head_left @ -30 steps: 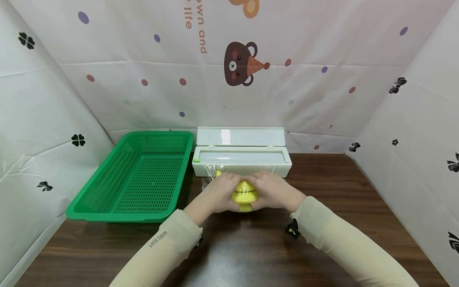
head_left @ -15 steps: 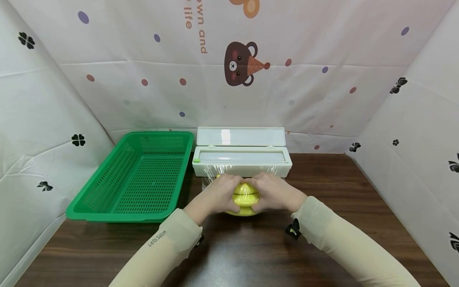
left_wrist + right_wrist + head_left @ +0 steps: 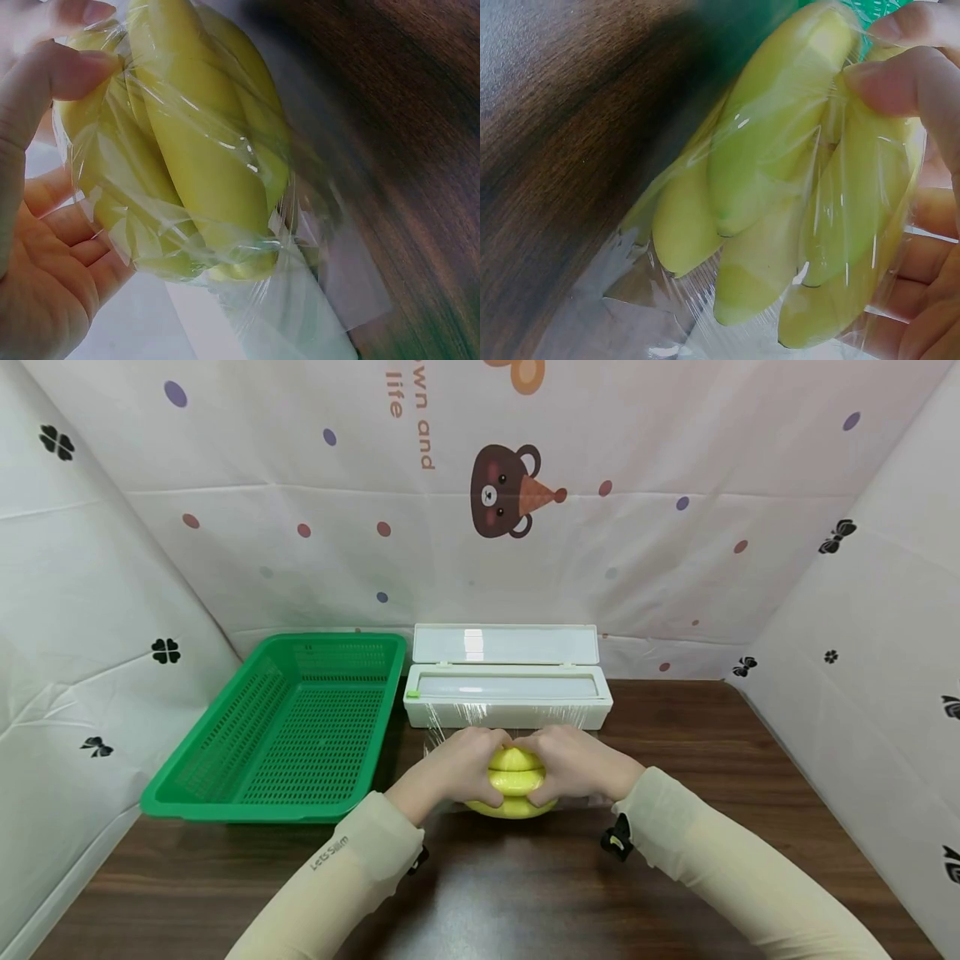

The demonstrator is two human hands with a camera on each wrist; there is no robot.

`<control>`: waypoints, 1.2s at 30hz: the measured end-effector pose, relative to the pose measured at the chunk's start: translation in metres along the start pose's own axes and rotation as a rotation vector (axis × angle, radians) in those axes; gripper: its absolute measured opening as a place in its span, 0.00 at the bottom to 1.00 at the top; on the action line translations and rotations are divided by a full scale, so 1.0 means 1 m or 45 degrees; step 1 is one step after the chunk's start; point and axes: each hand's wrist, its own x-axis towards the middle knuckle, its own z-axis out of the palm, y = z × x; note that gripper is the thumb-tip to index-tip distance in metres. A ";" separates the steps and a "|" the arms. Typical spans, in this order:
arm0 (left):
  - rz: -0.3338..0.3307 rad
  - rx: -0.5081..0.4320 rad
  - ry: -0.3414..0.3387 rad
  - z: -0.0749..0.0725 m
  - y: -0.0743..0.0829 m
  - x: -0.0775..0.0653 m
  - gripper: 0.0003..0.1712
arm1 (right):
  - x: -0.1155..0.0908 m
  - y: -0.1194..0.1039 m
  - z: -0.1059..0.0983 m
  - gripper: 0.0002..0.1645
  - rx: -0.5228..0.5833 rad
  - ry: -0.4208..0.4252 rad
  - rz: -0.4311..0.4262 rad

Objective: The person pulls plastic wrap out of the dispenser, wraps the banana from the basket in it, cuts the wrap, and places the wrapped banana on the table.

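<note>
Both hands grip a bunch of yellow bananas (image 3: 516,782) in front of the film dispenser. Clear cling film (image 3: 352,277) covers the bunch, creased and shiny, with a loose flap beyond the bananas in the left wrist view. My left hand (image 3: 468,766) has its thumb pressed on the wrapped bananas (image 3: 202,150) near their stem end, its other fingers behind them. The right hand (image 3: 573,762) mirrors it, thumb on top and fingers around the far side of the bananas (image 3: 772,150). Stretched film still runs back to the white dispenser box (image 3: 510,717).
The dispenser's lid (image 3: 506,644) stands raised, and a small green slider (image 3: 413,694) sits at its left end. To the left is a green perforated basket (image 3: 247,815). All stand on a dark wood table (image 3: 675,777), with printed cloth (image 3: 675,568) hanging behind.
The bananas have turned towards me between the hands, so more of the bunch shows below the thumbs. Both hands have shifted slightly nearer; the basket and dispenser have not moved.
</note>
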 end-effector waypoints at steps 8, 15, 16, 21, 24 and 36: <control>-0.010 -0.036 -0.048 -0.002 0.000 0.001 0.34 | -0.001 0.002 0.001 0.22 0.060 -0.054 0.025; -0.011 -0.085 -0.087 -0.002 0.000 0.003 0.32 | -0.001 0.002 0.000 0.22 0.117 -0.102 0.056; -0.008 -0.088 -0.092 -0.002 -0.001 0.003 0.32 | -0.002 0.002 0.001 0.22 0.122 -0.108 0.057; -0.002 -0.092 -0.109 0.001 -0.002 0.004 0.32 | -0.002 0.002 0.002 0.21 0.143 -0.118 0.048; -0.008 -0.095 -0.115 0.003 -0.003 0.003 0.32 | -0.002 0.002 0.003 0.20 0.157 -0.126 0.052; 0.010 -0.134 -0.129 0.004 -0.004 0.002 0.28 | -0.002 0.003 0.005 0.21 0.191 -0.187 0.030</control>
